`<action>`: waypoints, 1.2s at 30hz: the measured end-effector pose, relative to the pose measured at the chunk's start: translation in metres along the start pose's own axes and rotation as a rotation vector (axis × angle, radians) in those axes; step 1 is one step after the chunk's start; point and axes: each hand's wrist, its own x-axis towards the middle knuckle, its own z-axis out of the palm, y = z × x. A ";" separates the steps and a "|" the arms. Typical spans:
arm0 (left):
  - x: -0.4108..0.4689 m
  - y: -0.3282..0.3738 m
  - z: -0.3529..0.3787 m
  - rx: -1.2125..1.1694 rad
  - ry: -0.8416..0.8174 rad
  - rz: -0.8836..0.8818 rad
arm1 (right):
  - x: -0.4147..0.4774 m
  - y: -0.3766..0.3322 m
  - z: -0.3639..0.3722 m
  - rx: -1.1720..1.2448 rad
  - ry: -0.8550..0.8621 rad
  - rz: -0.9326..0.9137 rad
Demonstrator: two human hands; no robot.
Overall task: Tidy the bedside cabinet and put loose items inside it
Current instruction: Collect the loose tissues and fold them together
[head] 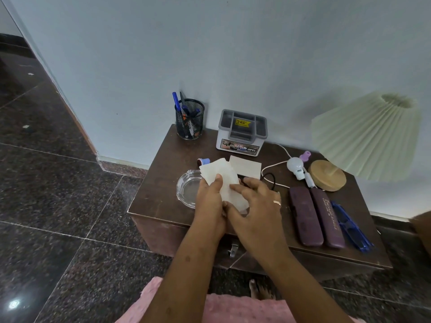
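Note:
A dark brown bedside cabinet stands against the wall. Above its front middle both hands hold a bunch of white paper slips. My left hand grips the slips from the left with its thumb on top. My right hand, with a ring on one finger, pinches their lower right end. One more beige card lies flat on the cabinet just behind the hands. A metal handle shows on the cabinet's front below my wrists.
On top stand a mesh pen holder, a grey and white box, a glass ashtray, a small capped bottle, a white bulb with cord, a pleated lamp, two purple cases and blue clippers.

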 end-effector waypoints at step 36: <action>-0.003 -0.010 0.005 0.068 -0.168 0.004 | 0.028 0.034 0.003 0.588 -0.137 -0.046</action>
